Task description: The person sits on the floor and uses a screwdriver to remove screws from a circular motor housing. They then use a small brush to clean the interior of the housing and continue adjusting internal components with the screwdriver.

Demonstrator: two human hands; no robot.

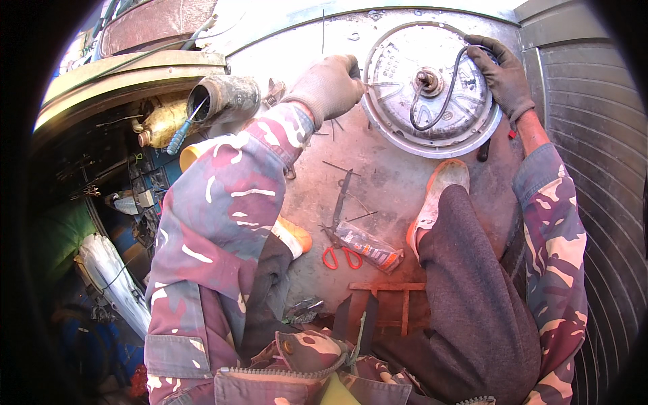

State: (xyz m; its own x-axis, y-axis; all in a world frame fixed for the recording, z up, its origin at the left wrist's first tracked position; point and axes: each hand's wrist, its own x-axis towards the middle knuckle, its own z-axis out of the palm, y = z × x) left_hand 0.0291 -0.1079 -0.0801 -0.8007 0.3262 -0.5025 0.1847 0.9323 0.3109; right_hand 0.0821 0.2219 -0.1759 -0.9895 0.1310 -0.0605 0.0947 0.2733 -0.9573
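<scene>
A round silver hub motor lies flat on the floor at the far right, its axle upright in the middle. A black cable loops from the axle across its cover toward my right hand. My gloved right hand is curled over the motor's right rim, with the cable passing by its fingers. My gloved left hand is closed in a fist just left of the motor. Something thin shows between that fist and the motor's edge, too small to name. Its fingertips are mostly hidden.
Red-handled scissors and a clear plastic packet lie between my shoes. A blue-handled screwdriver sticks out of a dirty metal cylinder on the left. A ribbed grey shutter bounds the right side. Cluttered shelving stands at left.
</scene>
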